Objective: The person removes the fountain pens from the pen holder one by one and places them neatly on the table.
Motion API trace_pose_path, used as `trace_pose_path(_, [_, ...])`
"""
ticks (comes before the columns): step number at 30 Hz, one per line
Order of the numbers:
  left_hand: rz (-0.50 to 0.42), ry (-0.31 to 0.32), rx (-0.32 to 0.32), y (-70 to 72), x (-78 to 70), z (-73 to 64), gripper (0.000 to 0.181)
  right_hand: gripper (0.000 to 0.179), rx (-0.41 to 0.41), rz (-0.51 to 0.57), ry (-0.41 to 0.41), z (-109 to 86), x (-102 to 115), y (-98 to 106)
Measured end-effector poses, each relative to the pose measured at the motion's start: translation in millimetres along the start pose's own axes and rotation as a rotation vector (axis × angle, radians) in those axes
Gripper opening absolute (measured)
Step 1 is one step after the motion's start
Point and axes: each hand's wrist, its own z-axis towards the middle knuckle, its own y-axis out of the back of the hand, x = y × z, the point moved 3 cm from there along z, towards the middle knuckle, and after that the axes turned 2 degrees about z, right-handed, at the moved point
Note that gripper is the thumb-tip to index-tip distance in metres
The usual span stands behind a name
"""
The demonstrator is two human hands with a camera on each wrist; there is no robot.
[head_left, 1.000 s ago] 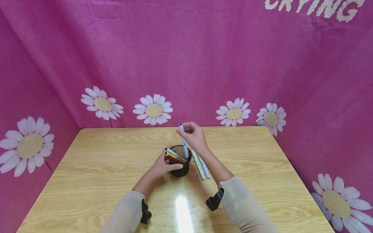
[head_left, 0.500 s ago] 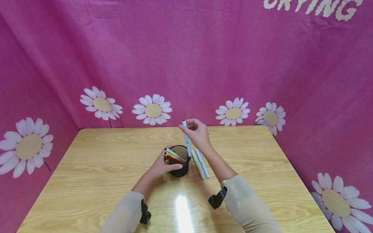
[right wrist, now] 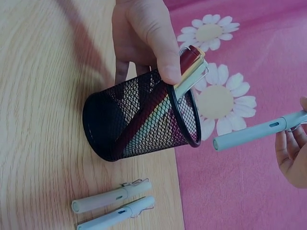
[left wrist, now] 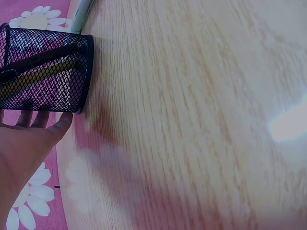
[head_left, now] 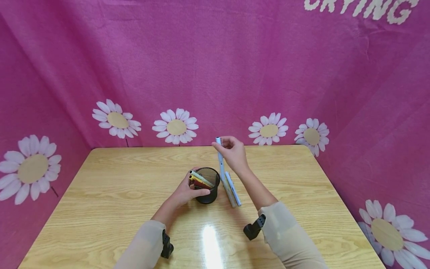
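My left hand (head_left: 184,192) grips a black mesh pen cup (right wrist: 144,120) by its side, the thumb at the rim. Leaning together in the cup are a dark red pen (right wrist: 188,58), a yellow pen (head_left: 192,178) and a pale green pen (right wrist: 191,80). My right hand (head_left: 234,154) pinches a light blue pen (right wrist: 252,135) near its clip end. That pen hangs steeply just right of the cup, its lower end outside the rim. On the table beside the cup lie a pale green pen (right wrist: 100,200) and another light blue pen (right wrist: 115,213), side by side.
The wooden table (head_left: 117,209) carries a bright light reflection near its front. A pink cloth (head_left: 215,74) printed with white daisies hangs behind the table and along both sides. A small black wrist camera sits on each sleeve.
My right hand has moved right, drawing the light blue pen out of the cup, past its rim and toward the pens on the table. The left hand and cup have stayed still.
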Motion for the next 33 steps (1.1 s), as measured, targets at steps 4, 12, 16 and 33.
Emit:
trace_pose_path(4, [-0.004,0.013,0.001,0.3,0.6,-0.4,0.086,0.028,-0.004,-0.001,-0.017,0.2,-2,4])
trace_pose_path(12, [-0.003,-0.011,0.015,1.3,0.6,-0.2,0.085,0.029,-0.013,-0.018,-0.03,1.8,-6,11])
trace_pose_path(16, [-0.003,-0.005,0.017,1.1,0.1,-0.7,0.087,0.028,-0.023,-0.021,-0.034,2.4,-9,15])
trace_pose_path(33, [-0.004,-0.001,-0.004,1.1,1.7,0.0,0.086,0.033,-0.046,-0.084,-0.129,1.7,-30,33])
